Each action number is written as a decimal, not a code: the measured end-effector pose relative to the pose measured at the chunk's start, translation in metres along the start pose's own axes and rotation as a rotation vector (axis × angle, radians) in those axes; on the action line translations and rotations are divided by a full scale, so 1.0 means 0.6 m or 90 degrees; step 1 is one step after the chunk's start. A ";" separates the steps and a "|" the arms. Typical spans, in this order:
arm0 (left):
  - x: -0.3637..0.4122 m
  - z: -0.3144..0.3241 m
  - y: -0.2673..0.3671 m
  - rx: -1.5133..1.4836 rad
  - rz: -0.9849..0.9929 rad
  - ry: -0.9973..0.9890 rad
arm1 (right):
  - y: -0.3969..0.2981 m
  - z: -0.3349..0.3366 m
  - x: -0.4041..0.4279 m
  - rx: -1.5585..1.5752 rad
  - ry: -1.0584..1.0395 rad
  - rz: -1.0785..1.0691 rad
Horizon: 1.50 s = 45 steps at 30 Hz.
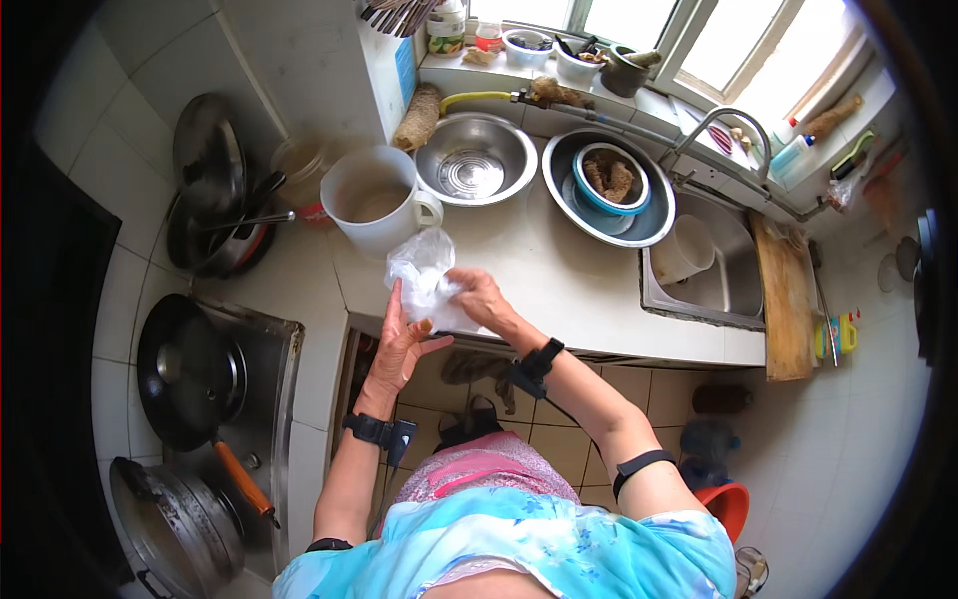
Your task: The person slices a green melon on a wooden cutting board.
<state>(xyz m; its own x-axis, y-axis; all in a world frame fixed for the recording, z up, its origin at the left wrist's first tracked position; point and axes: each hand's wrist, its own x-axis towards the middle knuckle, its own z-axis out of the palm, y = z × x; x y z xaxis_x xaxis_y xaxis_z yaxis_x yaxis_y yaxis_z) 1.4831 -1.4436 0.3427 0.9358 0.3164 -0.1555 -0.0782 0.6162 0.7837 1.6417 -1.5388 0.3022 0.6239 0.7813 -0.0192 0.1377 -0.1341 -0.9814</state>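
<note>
A crumpled white, partly see-through plastic bag (426,281) is between my two hands, over the front edge of the light countertop (569,292). My right hand (479,298) grips the bag's right side with bent fingers. Palm towards the bag, my left hand (400,341) has its fingers spread at the bag's lower left and touches or nearly touches it. Just beyond the bag stands a large white plastic jug (374,198) with its handle to the right. A steel basin (476,161) sits behind and to the right of the jug.
Another metal basin (554,183) holds nested bowls with brown loofah-like pieces. Further right are a sink (726,254) and a wooden board (778,299). On the left, a black frying pan (179,367) with a wooden handle rests on the stove (273,389), near a large pot (176,531).
</note>
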 end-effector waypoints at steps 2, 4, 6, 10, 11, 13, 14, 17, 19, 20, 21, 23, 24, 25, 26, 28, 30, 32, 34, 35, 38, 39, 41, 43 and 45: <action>0.010 -0.005 0.004 -0.059 -0.019 -0.034 | -0.048 -0.008 -0.029 0.094 -0.091 0.040; 0.014 -0.008 -0.001 -0.055 -0.035 -0.057 | -0.070 -0.019 -0.049 0.279 -0.216 0.096; 0.019 -0.017 -0.013 -0.042 -0.057 -0.083 | -0.101 -0.036 -0.064 0.294 -0.232 0.145; 0.035 -0.007 -0.022 -0.058 -0.075 -0.088 | -0.100 -0.054 -0.057 0.352 -0.215 0.162; 0.040 0.000 -0.019 -0.071 -0.073 -0.070 | -0.101 -0.063 -0.054 0.348 -0.171 0.127; 0.052 0.012 -0.007 -0.074 -0.074 -0.064 | -0.097 -0.094 -0.041 0.293 -0.133 0.117; 0.060 0.020 -0.002 -0.057 -0.070 -0.073 | -0.099 -0.113 -0.038 0.086 -0.104 0.118; 0.090 0.039 -0.013 -0.040 -0.061 -0.091 | -0.091 -0.152 -0.030 -0.159 -0.057 0.012; 0.126 0.060 -0.026 -0.105 -0.063 -0.092 | -0.102 -0.185 -0.025 0.009 -0.117 -0.004; 0.141 0.071 -0.027 -0.101 -0.065 -0.097 | -0.095 -0.191 -0.017 0.073 -0.129 -0.034; 0.155 0.084 -0.026 -0.103 -0.060 -0.102 | -0.097 -0.204 -0.010 0.075 -0.120 -0.033; 0.183 0.116 -0.028 -0.103 -0.063 -0.112 | -0.101 -0.234 0.003 0.206 -0.124 0.011; 0.196 0.132 -0.027 -0.085 -0.073 -0.086 | -0.092 -0.254 0.016 0.233 -0.097 -0.011; 0.204 0.144 -0.025 -0.068 -0.081 -0.054 | -0.087 -0.276 0.027 0.236 -0.049 -0.006; 0.217 0.164 -0.030 -0.058 -0.047 -0.072 | -0.087 -0.304 0.036 0.187 0.021 -0.033; 0.221 0.158 -0.033 -0.001 -0.032 -0.037 | -0.088 -0.375 0.065 -0.092 0.199 -0.100; 0.224 0.156 -0.040 0.062 -0.030 -0.003 | -0.058 -0.480 0.102 -0.377 0.484 -0.321; 0.212 0.120 -0.054 0.067 -0.071 0.025 | -0.088 -0.565 0.125 -0.518 0.600 -0.230; 0.192 0.105 -0.061 0.079 -0.117 0.065 | -0.089 -0.632 0.162 -0.557 0.625 -0.198; 0.182 0.098 -0.065 0.077 -0.114 0.082 | -0.091 -0.656 0.177 -0.579 0.610 -0.171; 0.156 0.078 -0.081 0.039 -0.140 0.127 | -0.044 -0.708 0.214 -0.699 0.549 -0.142; 0.148 0.073 -0.086 0.033 -0.124 0.158 | -0.023 -0.714 0.229 -0.711 0.489 -0.102; 0.130 0.062 -0.093 0.023 -0.170 0.155 | -0.012 -0.710 0.231 -0.777 0.352 0.070; 0.111 0.060 -0.098 0.026 -0.183 0.175 | -0.010 -0.694 0.234 -0.938 0.322 0.116; 0.103 0.048 -0.115 0.021 -0.188 0.170 | -0.039 -0.707 0.242 -0.965 0.266 0.190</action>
<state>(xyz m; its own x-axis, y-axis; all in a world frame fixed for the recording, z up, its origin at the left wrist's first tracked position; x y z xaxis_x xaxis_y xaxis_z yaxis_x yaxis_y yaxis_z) 1.5560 -1.4874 0.2965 0.7935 0.3077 -0.5251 0.1963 0.6872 0.6994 2.0555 -1.6807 0.4032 0.8891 0.4374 0.1344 0.4199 -0.8966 0.1404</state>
